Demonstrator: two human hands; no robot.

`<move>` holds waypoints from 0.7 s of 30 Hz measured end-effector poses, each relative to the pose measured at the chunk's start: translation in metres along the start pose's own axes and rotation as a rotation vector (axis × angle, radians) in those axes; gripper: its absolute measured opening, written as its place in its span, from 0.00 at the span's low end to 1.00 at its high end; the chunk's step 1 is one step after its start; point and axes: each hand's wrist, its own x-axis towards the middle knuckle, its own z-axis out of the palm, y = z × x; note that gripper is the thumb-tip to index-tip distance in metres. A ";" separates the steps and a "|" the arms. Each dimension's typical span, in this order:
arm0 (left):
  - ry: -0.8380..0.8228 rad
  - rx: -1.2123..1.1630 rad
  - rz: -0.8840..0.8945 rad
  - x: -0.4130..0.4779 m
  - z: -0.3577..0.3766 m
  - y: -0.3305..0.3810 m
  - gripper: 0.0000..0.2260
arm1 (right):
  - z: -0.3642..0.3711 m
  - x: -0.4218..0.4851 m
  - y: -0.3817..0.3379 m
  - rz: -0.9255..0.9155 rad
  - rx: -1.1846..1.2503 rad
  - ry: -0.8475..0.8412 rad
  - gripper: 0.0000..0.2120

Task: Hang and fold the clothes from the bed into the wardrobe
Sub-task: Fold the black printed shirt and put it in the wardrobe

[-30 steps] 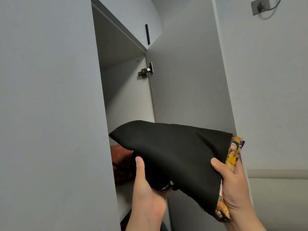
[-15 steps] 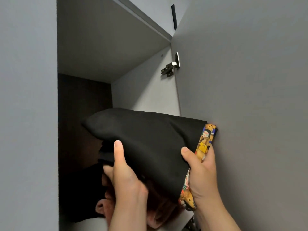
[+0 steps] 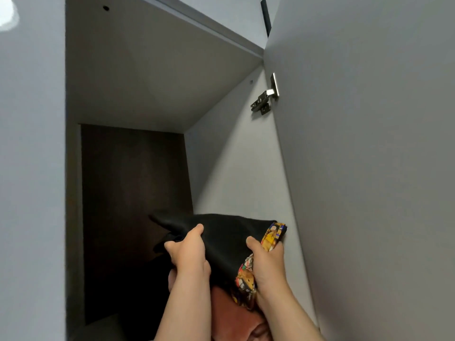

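A folded black garment (image 3: 226, 239) with a yellow patterned trim (image 3: 270, 236) is inside the open wardrobe compartment (image 3: 128, 193), above a reddish-brown folded garment (image 3: 234, 313) on the shelf. My left hand (image 3: 189, 254) grips the black garment's left side, thumb on top. Along the patterned right edge my right hand (image 3: 267, 264) holds it, thumb on the black cloth. The underside of the garment and my fingers beneath it are hidden.
The wardrobe's open door (image 3: 369, 168) stands close on the right, with a metal hinge (image 3: 264, 99) on the white side wall (image 3: 236, 173). A shelf board (image 3: 152, 77) roofs the compartment. The left panel (image 3: 32, 168) bounds the opening. The back is dark brown.
Both hands have carried the black garment up and deeper into the compartment, over the reddish-brown garment. The view has moved closer to the wardrobe.
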 end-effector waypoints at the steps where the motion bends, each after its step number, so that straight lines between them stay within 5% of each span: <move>1: 0.025 0.073 -0.054 0.005 -0.001 -0.007 0.31 | 0.000 0.003 0.005 0.053 -0.036 0.032 0.28; 7: 0.100 0.382 -0.059 0.017 -0.014 -0.032 0.34 | -0.007 -0.002 0.030 0.145 -0.212 0.141 0.41; 14: 0.009 0.232 0.164 0.019 0.000 -0.015 0.41 | 0.011 0.012 0.021 0.061 -0.104 0.077 0.30; 21: 0.143 0.072 0.202 0.054 0.020 0.004 0.39 | 0.061 0.062 0.029 0.111 -0.021 -0.047 0.28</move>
